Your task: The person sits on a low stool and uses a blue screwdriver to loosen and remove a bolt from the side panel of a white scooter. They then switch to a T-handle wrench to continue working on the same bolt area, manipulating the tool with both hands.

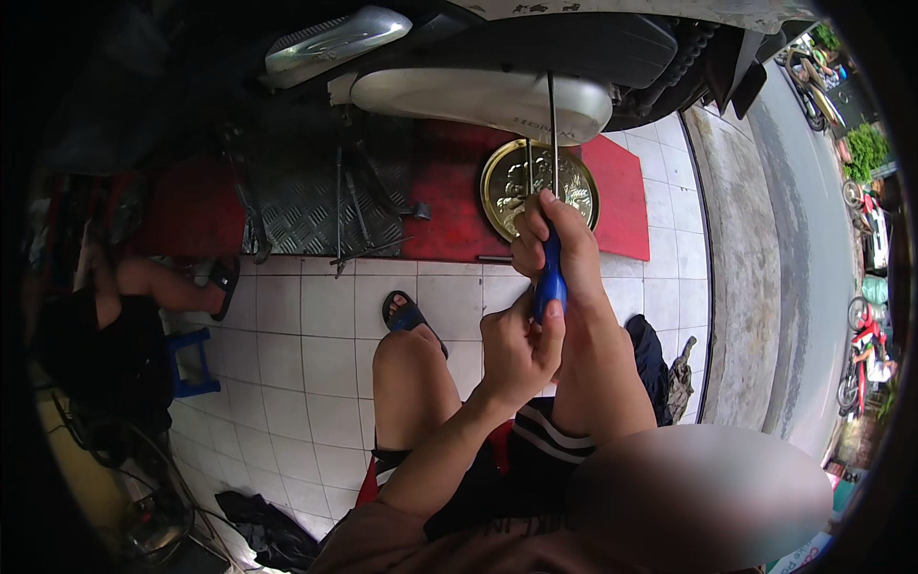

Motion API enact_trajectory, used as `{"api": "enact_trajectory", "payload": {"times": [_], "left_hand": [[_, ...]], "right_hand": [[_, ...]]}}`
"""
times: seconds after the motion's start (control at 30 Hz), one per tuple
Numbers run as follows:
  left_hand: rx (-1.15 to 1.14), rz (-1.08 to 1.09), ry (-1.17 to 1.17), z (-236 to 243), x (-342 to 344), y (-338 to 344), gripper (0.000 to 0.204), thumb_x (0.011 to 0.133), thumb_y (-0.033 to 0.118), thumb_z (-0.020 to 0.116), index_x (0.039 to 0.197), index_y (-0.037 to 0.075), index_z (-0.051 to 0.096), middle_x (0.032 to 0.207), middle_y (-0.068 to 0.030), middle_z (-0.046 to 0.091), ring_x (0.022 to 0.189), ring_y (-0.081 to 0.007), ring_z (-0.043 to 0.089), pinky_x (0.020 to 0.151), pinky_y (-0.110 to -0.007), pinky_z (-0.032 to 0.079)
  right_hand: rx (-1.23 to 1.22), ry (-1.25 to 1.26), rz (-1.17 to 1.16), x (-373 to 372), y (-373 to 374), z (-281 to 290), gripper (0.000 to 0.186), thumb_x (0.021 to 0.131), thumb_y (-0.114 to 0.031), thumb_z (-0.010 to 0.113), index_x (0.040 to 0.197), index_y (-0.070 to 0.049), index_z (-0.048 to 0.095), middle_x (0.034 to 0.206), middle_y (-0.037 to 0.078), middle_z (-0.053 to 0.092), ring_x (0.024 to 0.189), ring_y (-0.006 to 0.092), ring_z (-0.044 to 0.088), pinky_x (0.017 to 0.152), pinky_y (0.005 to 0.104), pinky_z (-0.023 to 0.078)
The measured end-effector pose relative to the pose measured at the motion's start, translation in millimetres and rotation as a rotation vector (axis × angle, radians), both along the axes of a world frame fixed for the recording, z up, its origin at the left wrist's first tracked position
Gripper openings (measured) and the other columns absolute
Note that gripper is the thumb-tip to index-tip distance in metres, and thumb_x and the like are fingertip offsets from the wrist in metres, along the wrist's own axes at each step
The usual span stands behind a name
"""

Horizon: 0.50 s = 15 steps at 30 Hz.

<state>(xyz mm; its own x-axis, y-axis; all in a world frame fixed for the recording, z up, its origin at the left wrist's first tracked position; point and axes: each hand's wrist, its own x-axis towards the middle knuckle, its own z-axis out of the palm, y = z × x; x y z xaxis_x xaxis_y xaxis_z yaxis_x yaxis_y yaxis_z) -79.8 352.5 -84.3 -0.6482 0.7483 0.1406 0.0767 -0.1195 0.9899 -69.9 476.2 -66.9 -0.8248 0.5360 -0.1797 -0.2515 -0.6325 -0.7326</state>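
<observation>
A blue-handled screwdriver (549, 260) points up, its long thin shaft reaching a silver side cover (440, 100) under a dark motorcycle body (622, 48). My right hand (559, 234) is closed round the upper handle. My left hand (516, 349) is closed on the handle's lower end, thumb along it. A second thin shaft shows beside the first, above my right hand; what it belongs to is hidden. Behind my hands a round gold tray (500, 206), embossed, lies on a red platform (626, 210).
Several long tools (349, 191) lie on the platform's checker plate (287, 215). A co-worker (105, 344) sits at left by a blue stool (191, 354), near cables. Dark cloths (650, 368) lie right of my legs on white tiles. Beyond are a kerb and street with motorbikes (865, 364).
</observation>
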Motion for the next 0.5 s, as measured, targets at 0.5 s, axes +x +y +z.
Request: {"api": "enact_trajectory", "payload": {"times": [0.5], "left_hand": [[-0.227, 0.001, -0.056, 21, -3, -9, 0.042, 0.105, 0.034, 0.035, 0.077, 0.006, 0.05, 0.057, 0.0009, 0.042, 0.047, -0.005, 0.036, 0.045, -0.022, 0.028]], "right_hand": [[0.004, 0.477, 0.366, 20, 28, -57, 0.049, 0.078, -0.037, 0.082, 0.101, 0.0, 0.059, 0.081, 0.01, 0.069, 0.056, 0.004, 0.048, 0.049, 0.0164, 0.036]]}}
